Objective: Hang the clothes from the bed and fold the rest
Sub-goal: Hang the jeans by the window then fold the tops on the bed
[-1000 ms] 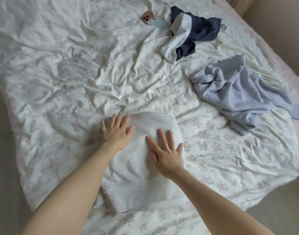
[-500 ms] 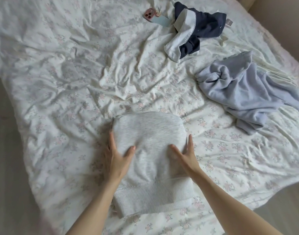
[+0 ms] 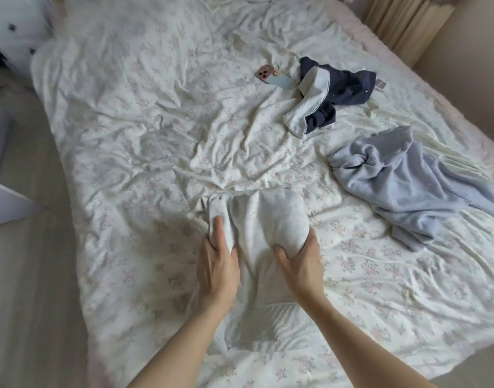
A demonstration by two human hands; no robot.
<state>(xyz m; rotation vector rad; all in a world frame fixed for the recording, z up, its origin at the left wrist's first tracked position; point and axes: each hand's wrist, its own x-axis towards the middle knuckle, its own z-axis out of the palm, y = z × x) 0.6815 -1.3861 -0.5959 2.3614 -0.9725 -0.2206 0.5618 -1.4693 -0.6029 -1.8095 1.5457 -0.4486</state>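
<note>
A folded light grey sweatshirt (image 3: pixel 257 233) lies on the near part of the bed (image 3: pixel 156 135), its ribbed hem toward the person. The left hand (image 3: pixel 218 264) grips its left edge, thumb on top and fingers tucked beneath the fabric. The right hand (image 3: pixel 302 261) grips the right edge likewise, thumb pressed into the cloth and fingers curled under. A pale blue garment (image 3: pixel 402 189) and a navy-and-white garment (image 3: pixel 327 93) lie well apart, farther up the bed to the right.
</note>
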